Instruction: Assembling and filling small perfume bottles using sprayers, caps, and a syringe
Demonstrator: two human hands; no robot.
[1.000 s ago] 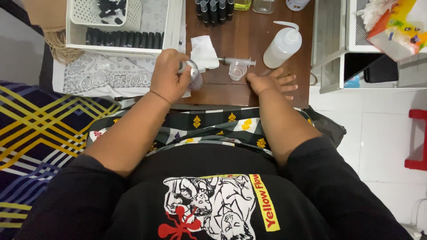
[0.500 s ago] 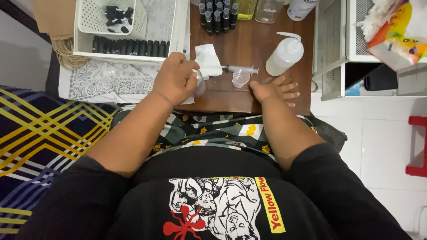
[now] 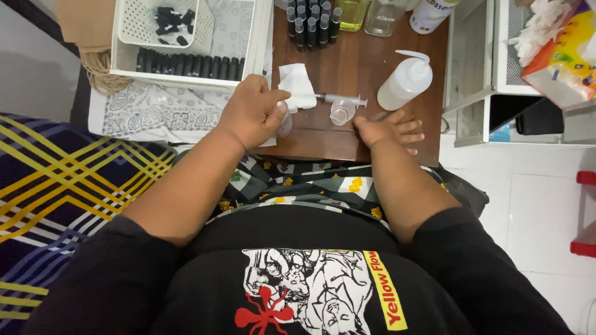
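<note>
Syringe [image 3: 340,98] lies flat on brown wooden table [image 3: 347,68], just past the gap between both hands, long axis running left–right across the view. Which end is the tip, cannot tell; its left end sits at or under the white tissue [image 3: 297,85], its right end points toward the white squeeze bottle [image 3: 403,84].

Small clear cup [image 3: 342,112] stands just on the near side of the syringe, between the hands, nearer the right hand.

Left hand [image 3: 251,111] curled closed around a small clear vial [image 3: 284,123], fingertips touching the tissue's lower edge. Vial mostly hidden by the fingers, orientation unclear.

Right hand [image 3: 388,129] rests on the table edge, fingers loosely spread, holding nothing, just beside the cup and below the squeeze bottle's base. The bottle is lying tilted, nozzle pointing away to the upper right.

Beyond left hand: white plastic basket [image 3: 186,77] with a row of dark vials [image 3: 186,64]. Straight ahead of the tissue, a cluster of upright dark-capped tubes [image 3: 310,25].
</note>
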